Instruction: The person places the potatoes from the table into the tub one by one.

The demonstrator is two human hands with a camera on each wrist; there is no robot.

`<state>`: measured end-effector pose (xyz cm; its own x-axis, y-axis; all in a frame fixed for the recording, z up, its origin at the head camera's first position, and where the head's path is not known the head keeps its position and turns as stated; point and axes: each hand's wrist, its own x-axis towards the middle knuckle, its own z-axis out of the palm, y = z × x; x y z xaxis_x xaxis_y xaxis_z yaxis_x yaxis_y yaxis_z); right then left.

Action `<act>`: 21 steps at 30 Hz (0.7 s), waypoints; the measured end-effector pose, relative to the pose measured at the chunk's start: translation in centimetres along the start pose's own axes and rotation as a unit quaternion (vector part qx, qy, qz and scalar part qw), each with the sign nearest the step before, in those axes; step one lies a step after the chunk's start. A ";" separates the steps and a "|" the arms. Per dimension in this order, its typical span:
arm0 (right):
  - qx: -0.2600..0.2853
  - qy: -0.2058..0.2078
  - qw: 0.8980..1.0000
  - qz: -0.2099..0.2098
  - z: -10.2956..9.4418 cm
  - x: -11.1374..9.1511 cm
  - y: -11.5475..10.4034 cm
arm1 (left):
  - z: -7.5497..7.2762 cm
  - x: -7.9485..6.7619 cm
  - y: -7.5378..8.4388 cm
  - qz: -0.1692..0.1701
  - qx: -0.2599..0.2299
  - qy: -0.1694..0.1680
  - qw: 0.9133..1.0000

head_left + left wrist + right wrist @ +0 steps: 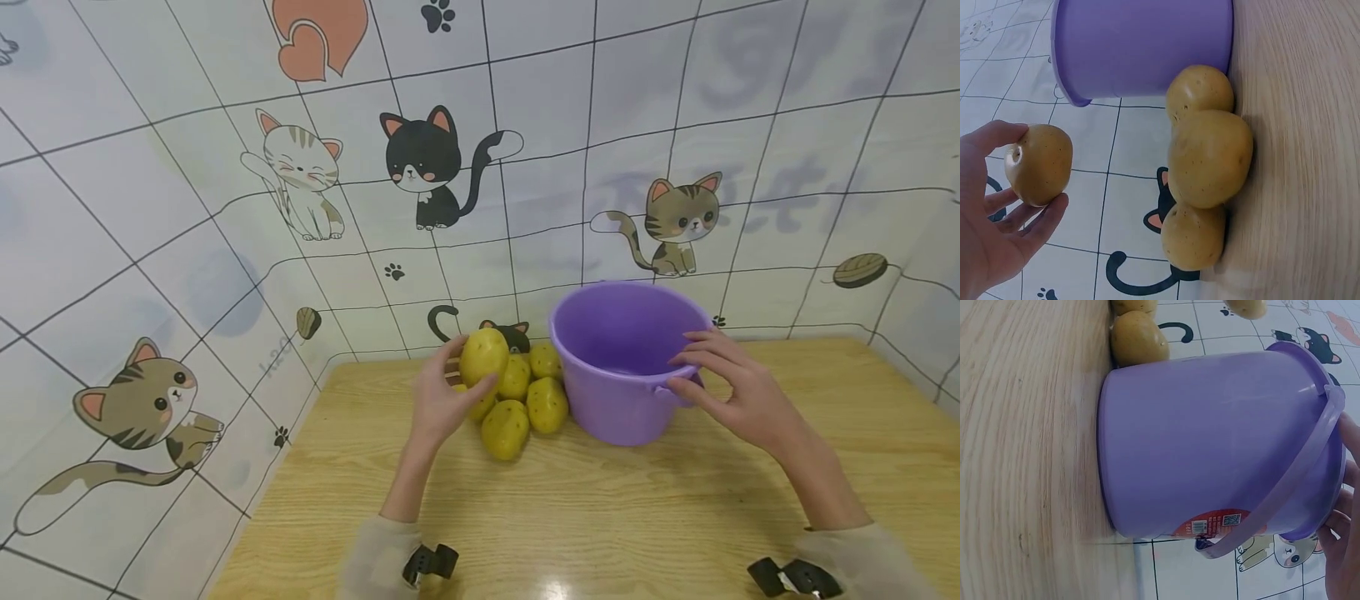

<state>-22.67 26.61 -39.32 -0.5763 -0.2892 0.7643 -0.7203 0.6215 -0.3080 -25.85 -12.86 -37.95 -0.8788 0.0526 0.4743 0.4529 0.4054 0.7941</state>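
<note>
A yellow potato [483,357] is pinched between the thumb and fingers of my left hand [438,404], raised over the other potatoes. In the left wrist view, the held potato [1040,164] hangs apart from several potatoes [1210,159] lying on the table. A purple bucket [615,404] stands upright to their right. My right hand [738,392] grips its right rim, fingers reaching over the edge and thumb outside. The bucket's handle [1291,481] hangs down its outer side in the right wrist view. Part of the right hand falls outside that view.
Both hands work over a light wooden table [555,508]. Behind and on the left, a white wall covering [555,208] with grid lines and cartoon cats closes it off. A red label [1216,523] with a barcode is on the bucket's side.
</note>
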 end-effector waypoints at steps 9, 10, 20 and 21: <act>0.016 0.017 1.000 -0.016 0.2 0.1 0.3 | 1.3 0.5 1.5 0.064 -0.033 0.034 0.997; 0.017 0.016 1.000 -0.015 0.2 0.1 0.3 | 1.5 0.6 1.6 0.071 -0.036 0.037 0.996; 0.024 0.019 0.999 -0.015 0.2 0.0 0.3 | 3.0 1.4 3.7 0.073 -0.059 0.027 0.995; 0.025 0.019 0.999 -0.016 0.2 0.0 0.4 | 3.2 1.4 3.9 0.072 -0.061 0.024 0.995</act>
<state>-23.03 26.66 -39.53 -0.5379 -0.2795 0.7953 -0.7570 0.5754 -0.3098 -25.83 -8.27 -35.40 -0.7970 0.0580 0.6012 0.5908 0.2823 0.7558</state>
